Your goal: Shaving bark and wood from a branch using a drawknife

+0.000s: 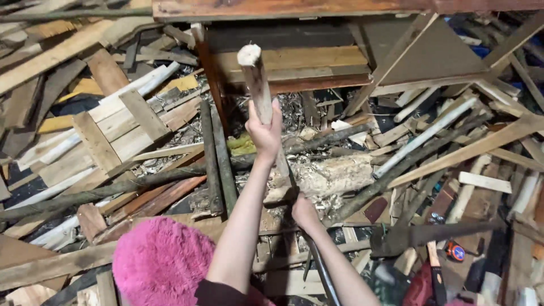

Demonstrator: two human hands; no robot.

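1. Gripping a round wooden stick upright, my left hand is closing fully around its middle.
2. My right hand is clutching a dark tool handle lower down.
3. Scrap planks are lying everywhere around a pale log.

Rough bare wooden stick, splintery matt planks, fluffy pink cloth.

Scrap timber everywhere: pale planks stacked far left, a long dark branch lying across the middle-left. A fluffy pink thing sits near, at the bottom. Far centre, a wooden bench with shavings heaped beneath. Right, a white pole slants over crossed boards.
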